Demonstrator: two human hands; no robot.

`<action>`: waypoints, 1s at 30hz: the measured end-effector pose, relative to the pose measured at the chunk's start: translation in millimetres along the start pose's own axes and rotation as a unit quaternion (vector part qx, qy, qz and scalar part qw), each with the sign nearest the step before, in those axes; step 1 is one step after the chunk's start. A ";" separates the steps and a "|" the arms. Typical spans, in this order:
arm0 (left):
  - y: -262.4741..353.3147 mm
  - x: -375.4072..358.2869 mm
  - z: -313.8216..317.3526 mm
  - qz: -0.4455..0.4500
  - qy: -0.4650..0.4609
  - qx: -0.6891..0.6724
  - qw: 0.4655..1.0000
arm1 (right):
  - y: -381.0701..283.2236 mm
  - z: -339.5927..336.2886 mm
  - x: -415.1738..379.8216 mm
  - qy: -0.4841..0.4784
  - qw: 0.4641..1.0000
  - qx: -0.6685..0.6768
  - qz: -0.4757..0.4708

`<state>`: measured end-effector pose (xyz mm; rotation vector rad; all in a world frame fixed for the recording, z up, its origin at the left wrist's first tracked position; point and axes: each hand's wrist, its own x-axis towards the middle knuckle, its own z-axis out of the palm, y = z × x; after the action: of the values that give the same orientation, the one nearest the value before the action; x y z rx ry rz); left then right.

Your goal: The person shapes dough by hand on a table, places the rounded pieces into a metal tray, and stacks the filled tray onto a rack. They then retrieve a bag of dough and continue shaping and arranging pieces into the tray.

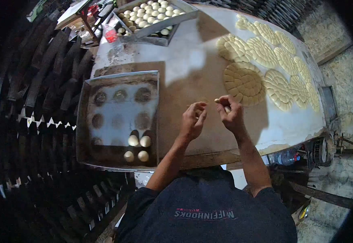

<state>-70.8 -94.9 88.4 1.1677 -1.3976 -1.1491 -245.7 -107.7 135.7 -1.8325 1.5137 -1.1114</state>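
Observation:
My right hand [230, 112] is closed over the middle of the table, and pale bits of dough [227, 109] show between its fingers. A small end of dough also pokes out at its thumb and fingertips. Beside it, my left hand [194, 118] has its fingers curled in towards the thumb; whatever it may hold is hidden. To the left, a square metal tray [158, 101] has several smooth dough balls [133, 140] in its near right corner. Flat dough rounds [261, 52] scored into many pieces lie to the right, the closest one [244, 83] in shadow.
At the back left, another metal tray [190, 15] full of dough balls rests on top of a further tray. A clear bottle with a red label [110, 34] stands beside them. The table [180, 52] has a rounded right edge, with a plastic bottle [286, 157] below it.

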 end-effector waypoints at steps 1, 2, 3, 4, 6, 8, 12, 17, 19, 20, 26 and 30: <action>2.1 -0.3 8.0 -0.011 -0.017 0.007 1.000 | 11.5 -11.3 -5.3 0.001 1.000 -0.003 0.007; 0.3 -2.9 15.6 -0.016 -0.022 0.006 1.000 | 29.0 -22.8 -11.4 0.026 0.999 0.005 0.021; -1.6 -7.7 20.7 -0.006 -0.020 0.048 0.999 | 48.4 -32.8 -16.6 0.052 0.998 0.017 0.033; -3.3 -13.4 24.6 0.004 -0.017 0.091 0.996 | 70.9 -41.0 -28.1 0.054 0.998 0.021 0.036; -23.1 -39.2 32.3 0.049 0.000 0.169 0.984 | 112.5 -58.4 -61.7 -0.025 0.997 0.038 0.055; -32.2 -74.8 43.4 0.015 0.008 0.227 0.974 | 125.7 -86.9 -96.4 -0.136 0.989 0.027 0.052; -64.7 -129.7 22.2 0.100 -0.096 0.464 0.875 | 186.2 -113.3 -138.9 -0.283 0.936 -0.185 -0.096; -50.2 -78.3 11.0 0.104 0.009 0.497 0.861 | 183.7 -87.1 -90.7 -0.193 0.939 -0.206 -0.198; -66.4 -52.6 40.2 0.104 0.107 0.486 0.861 | 169.9 -46.7 -97.4 -0.184 0.947 -0.192 -0.178; -65.7 -44.6 60.2 0.067 0.123 0.445 0.884 | 166.7 -31.2 -102.1 -0.169 0.955 -0.191 -0.152; -70.5 -109.2 72.2 0.109 -0.032 0.452 0.885 | 195.7 -92.4 -127.0 -0.325 0.889 -0.082 -0.314; -77.8 -72.4 20.2 0.023 0.041 0.528 0.848 | 221.8 -73.5 -60.2 -0.272 0.922 -0.156 -0.228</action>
<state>-76.2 -29.4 2.4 1.8644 -2.0408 -0.1858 -430.4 -96.3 -19.2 -2.5336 0.9974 -0.4647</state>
